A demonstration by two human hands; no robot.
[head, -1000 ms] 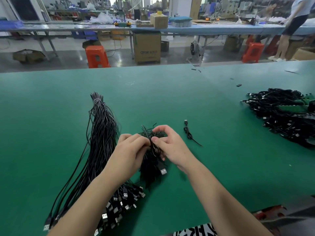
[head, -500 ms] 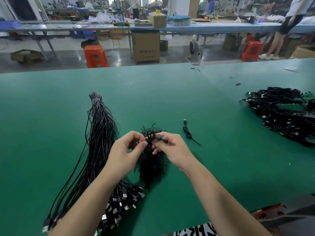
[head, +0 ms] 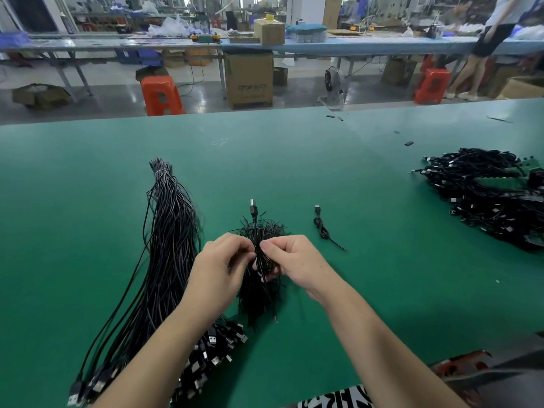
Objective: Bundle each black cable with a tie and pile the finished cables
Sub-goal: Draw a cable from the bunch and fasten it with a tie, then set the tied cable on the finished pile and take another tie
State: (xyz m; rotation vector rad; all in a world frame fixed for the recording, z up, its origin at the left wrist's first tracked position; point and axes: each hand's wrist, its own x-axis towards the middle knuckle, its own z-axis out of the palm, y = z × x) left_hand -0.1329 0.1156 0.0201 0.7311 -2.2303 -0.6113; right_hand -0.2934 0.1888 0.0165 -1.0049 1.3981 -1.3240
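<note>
My left hand (head: 219,266) and my right hand (head: 291,262) meet over the middle of the green table (head: 294,160). Between their fingertips they pinch a folded black cable (head: 255,231) whose USB plug sticks up past the fingers. Right under the hands lies a bunch of short black ties (head: 259,298). A long sheaf of loose black cables (head: 167,248) stretches along the left, plugs toward me. One bundled cable (head: 322,226) lies alone to the right of the hands. A pile of finished cables (head: 494,198) sits at the far right.
Small dark scraps (head: 409,143) lie near the table's far edge. Beyond it are orange stools (head: 161,95), a cardboard box (head: 249,79), a floor fan (head: 334,83) and a long bench. A person (head: 485,45) stands at the back right. A red tool (head: 462,362) lies near me at right.
Both hands have lifted slightly off the tie bunch and drawn together. The cable's USB plug now points up beyond the fingers instead of lying low by my right hand.
</note>
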